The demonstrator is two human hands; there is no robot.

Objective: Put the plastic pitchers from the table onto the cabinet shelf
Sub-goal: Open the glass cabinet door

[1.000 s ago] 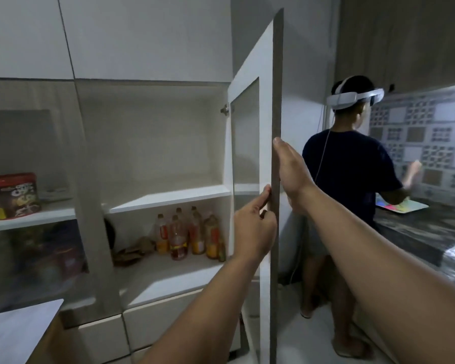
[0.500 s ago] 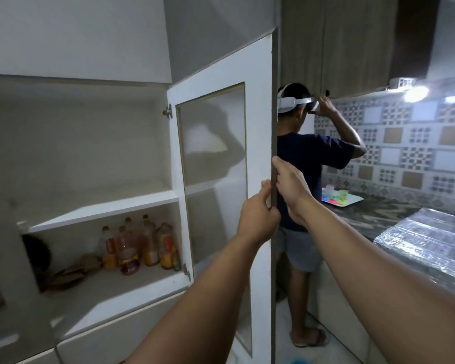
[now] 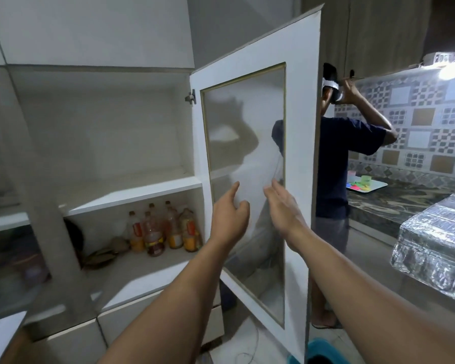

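Observation:
The white cabinet stands with its glass-panelled door [image 3: 300, 101] swung wide to the right. Its upper shelf [image 3: 132, 193] is bare. My left hand [image 3: 229, 219] and my right hand [image 3: 284, 206] hover side by side in front of the door's glass, fingers apart, holding nothing and off the door's edge. No plastic pitcher shows in this view.
Several sauce bottles [image 3: 163, 229] and a dark bundle sit on the lower shelf. A person [image 3: 336, 166] in a dark shirt stands behind the door at the stone counter [image 3: 394, 200]. A clear plastic-wrapped block [image 3: 434, 237] lies at right. A blue tub [image 3: 323, 350] sits on the floor.
Both hands have let go of the door's edge and now float open in front of the glass. The door has swung further open and my view has shifted right.

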